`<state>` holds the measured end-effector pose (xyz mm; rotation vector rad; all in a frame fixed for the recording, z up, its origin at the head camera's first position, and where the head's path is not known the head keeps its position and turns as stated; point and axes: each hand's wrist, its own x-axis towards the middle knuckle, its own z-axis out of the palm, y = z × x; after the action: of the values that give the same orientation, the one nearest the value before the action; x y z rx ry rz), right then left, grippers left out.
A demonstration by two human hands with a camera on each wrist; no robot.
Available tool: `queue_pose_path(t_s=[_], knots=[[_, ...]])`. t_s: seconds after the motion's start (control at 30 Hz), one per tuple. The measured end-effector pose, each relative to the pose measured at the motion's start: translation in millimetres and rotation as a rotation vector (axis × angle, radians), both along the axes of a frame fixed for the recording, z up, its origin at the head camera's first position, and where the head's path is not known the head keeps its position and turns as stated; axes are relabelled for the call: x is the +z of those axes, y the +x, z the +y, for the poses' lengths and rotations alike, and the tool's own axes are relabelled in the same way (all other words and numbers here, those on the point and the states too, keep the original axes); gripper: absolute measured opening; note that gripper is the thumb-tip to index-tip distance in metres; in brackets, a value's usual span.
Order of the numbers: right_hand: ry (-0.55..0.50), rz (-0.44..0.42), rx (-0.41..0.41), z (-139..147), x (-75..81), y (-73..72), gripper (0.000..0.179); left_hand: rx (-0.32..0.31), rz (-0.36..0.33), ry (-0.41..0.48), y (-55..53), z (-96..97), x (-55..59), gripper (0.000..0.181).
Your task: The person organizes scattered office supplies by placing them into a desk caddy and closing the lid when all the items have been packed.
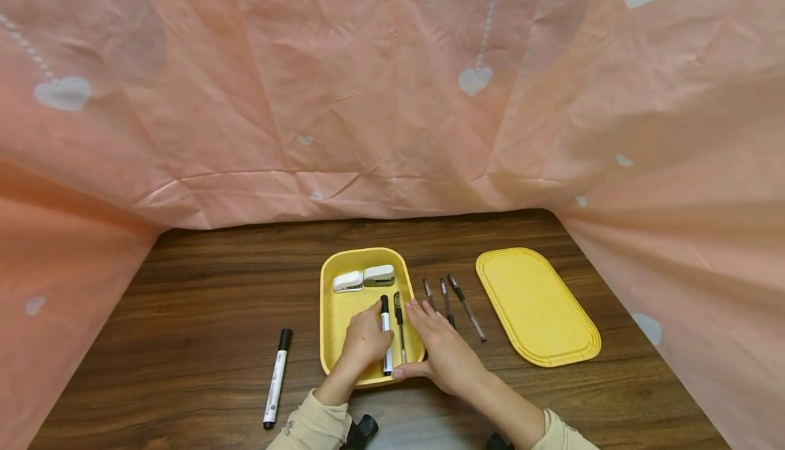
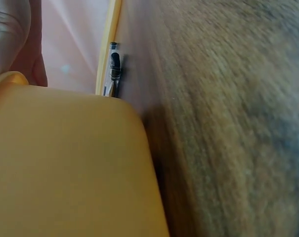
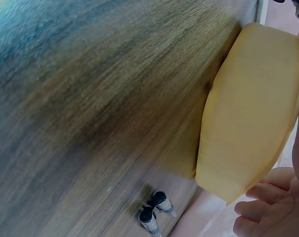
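Yellow plastic tray point(image 1: 336, 320): one piece, with rounded corners, standing on the brown wood-grain counter point(image 1: 202, 313); clock directions are from its centre, 12 being the far side.
White marker with black cap point(image 1: 386, 320): inside the tray, toward 4 o'clock, its cap pointing to 12; probably laid lengthwise because the long side gives it enough room.
Left grip point(image 1: 364, 337): a bare hand reaching over the tray from 6 o'clock, grasping this marker with the thumb across the barrel, it seems to control how it lies.
Right grip point(image 1: 444, 351): a bare hand at 4 o'clock, fingers extended against the side rim and thumb at the near corner, clasping nothing; perhaps it steadies the tray against sliding.
Slim black-and-clear pen point(image 1: 401, 331): one, inside, toward 3 o'clock, almost parallel with the marker, which likely saves width.
Small white staplers point(image 1: 348, 281): two, end to end at 12 o'clock inside; being short, they suit the narrow end.
Loose slim clear pens with black parts point(image 1: 469, 309): three, outside at 3 o'clock, making four pens altogether.
Flat yellow plastic lid point(image 1: 540, 307): one, farther at 3 o'clock, apparently put aside to leave the tray accessible.
Second white marker with black cap point(image 1: 277, 378): outside at 8 o'clock, so two markers.
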<state>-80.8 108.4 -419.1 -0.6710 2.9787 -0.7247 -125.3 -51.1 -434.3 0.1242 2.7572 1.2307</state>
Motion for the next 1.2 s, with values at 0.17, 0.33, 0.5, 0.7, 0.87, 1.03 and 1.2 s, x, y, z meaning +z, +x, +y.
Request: queue_pose_path(t_s=[0.17,0.33,0.5,0.7,0.87,1.03,1.2], knots=[[-0.002,-0.006,0.0,-0.4,0.0,0.6,0.104,-0.027,0.015,-0.034,1.0,0.0,-3.3,0.063],[-0.005,-0.006,0.002,-0.5,0.1,1.0,0.104,-0.013,0.004,-0.029,2.2,1.4,-2.2,0.062],[-0.01,0.0,0.008,-0.2,0.2,0.9,0.105,-0.001,0.001,-0.035,2.7,3.5,-2.9,0.064],[-0.008,0.008,0.011,0.3,0.8,0.6,0.104,0.001,0.018,-0.054,1.7,5.1,-4.9,0.065],[-0.006,0.009,0.011,0.6,0.8,0.7,0.103,0.018,0.013,-0.049,1.2,5.9,-5.6,0.066],[-0.004,0.005,0.008,0.0,0.0,0.2,0.103,0.026,0.019,-0.036,2.2,5.6,-5.7,0.069],[0.008,0.005,0.002,-1.0,-0.1,-0.2,0.104,0.022,0.038,-0.047,2.7,4.5,-5.1,0.075]])
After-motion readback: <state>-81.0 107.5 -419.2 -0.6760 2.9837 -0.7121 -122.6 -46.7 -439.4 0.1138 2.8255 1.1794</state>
